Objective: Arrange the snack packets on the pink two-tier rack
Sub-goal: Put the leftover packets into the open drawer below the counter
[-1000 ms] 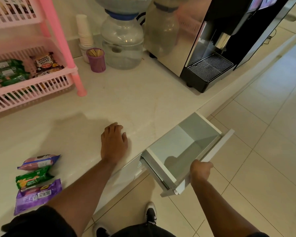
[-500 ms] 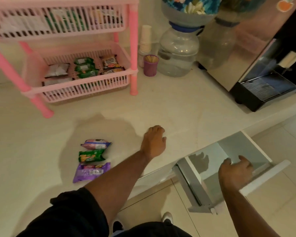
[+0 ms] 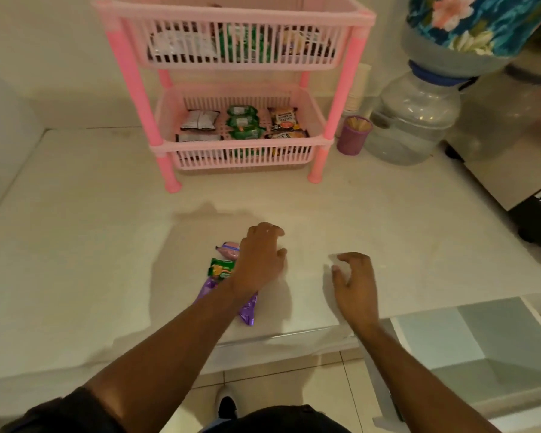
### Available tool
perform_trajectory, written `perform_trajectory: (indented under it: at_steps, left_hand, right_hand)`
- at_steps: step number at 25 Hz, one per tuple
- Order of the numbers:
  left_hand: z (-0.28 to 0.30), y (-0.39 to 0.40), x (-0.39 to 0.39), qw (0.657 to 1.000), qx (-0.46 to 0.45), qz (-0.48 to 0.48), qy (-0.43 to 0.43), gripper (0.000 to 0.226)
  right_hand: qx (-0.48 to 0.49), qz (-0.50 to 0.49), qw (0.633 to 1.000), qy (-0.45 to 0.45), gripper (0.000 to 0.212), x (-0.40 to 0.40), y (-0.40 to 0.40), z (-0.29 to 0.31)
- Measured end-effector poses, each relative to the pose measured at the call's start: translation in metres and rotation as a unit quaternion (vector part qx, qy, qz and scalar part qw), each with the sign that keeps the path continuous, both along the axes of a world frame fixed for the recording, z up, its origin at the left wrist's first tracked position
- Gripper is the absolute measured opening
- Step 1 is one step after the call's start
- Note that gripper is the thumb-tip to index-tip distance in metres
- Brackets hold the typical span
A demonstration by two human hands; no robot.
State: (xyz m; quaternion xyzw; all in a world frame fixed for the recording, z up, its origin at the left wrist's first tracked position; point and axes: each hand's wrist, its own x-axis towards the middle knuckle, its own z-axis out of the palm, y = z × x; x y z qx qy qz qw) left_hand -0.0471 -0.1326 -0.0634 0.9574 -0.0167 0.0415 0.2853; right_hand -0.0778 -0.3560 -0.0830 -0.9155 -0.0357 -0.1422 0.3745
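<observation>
The pink two-tier rack stands at the back of the pale counter. Its lower basket holds silver packets, green packets and brown packets; more packets show through the upper basket's slats. Three loose packets lie near the counter's front: a pink packet, a green packet and a purple packet. My left hand hovers over them, fingers spread, partly hiding them. Beside it, to the right, my right hand is open above the bare counter, holding nothing.
A purple cup of sticks and a clear water jug stand right of the rack. A dark machine sits at the far right. An open white drawer juts out below the counter's front edge at right.
My right hand left the drawer and came up over the counter. My left hand moved left over the loose packets. My view swung left, centring the rack.
</observation>
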Motion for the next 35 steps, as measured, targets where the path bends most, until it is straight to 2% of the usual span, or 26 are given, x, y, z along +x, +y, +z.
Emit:
perform_trajectory:
  at_steps: [5,9,15,20,26,30,35]
  left_hand:
    - [0.006,0.063,-0.004,0.992,0.01,0.013,0.128,0.042]
    - [0.004,0.075,-0.008,0.987,-0.004,-0.028,0.158,0.044]
    - [-0.005,0.077,-0.003,0.987,-0.015,-0.041,0.156,0.041]
    - [-0.011,0.068,0.007,0.992,0.022,-0.035,0.121,0.035]
    - [-0.014,0.04,0.023,0.993,0.083,-0.055,0.055,0.033]
    - [-0.01,0.004,0.037,0.988,0.098,-0.103,0.057,0.026]
    - [-0.016,-0.027,0.045,0.976,0.127,-0.156,0.079,0.033]
  right_hand:
    - [-0.056,0.174,0.983,0.001,0.029,-0.009,0.07,0.004]
    - [-0.063,0.253,0.965,-0.009,0.044,-0.025,0.105,0.003]
    - [-0.141,0.315,0.938,0.016,0.068,-0.044,0.131,-0.003]
    - [-0.125,0.287,0.95,0.007,0.044,-0.048,0.126,-0.009]
    - [-0.176,0.253,0.951,0.022,0.044,-0.037,0.09,-0.012]
    - [-0.182,0.203,0.962,0.029,0.042,-0.03,0.049,-0.015]
    - [-0.171,0.144,0.974,0.04,0.042,-0.023,-0.004,-0.015]
